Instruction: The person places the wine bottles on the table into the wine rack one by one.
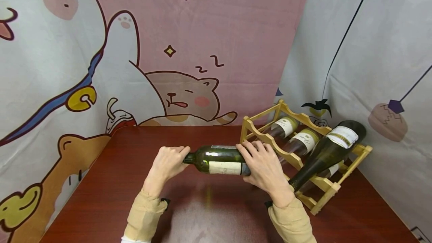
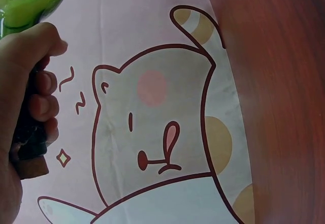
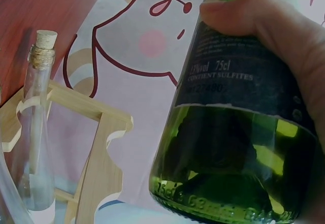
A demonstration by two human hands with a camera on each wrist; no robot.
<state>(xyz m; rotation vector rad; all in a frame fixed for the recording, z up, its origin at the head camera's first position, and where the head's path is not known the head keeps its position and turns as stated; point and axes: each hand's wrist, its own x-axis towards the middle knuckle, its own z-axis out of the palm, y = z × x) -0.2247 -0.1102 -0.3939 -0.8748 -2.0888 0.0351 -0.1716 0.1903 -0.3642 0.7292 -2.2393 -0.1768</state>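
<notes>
A green wine bottle (image 1: 221, 160) lies sideways between both hands above the table, its neck to the left and base to the right. My left hand (image 1: 170, 162) grips the neck; in the left wrist view its fingers (image 2: 44, 107) curl round the dark neck, and a brown end shows below them. My right hand (image 1: 264, 164) holds the body near the base, covering part of it. In the right wrist view the thumb (image 3: 228, 16) lies across the bottle's dark label (image 3: 223, 82), with the green glass base showing.
A wooden wine rack (image 1: 325, 185) stands on the table's right side with several bottles in it. A large dark green bottle (image 1: 324, 153) leans across its top, neck toward my right wrist. A corked clear bottle (image 3: 38, 132) shows in the right wrist view. A cartoon cloth (image 1: 236, 48) hangs behind the reddish-brown table (image 1: 135, 149).
</notes>
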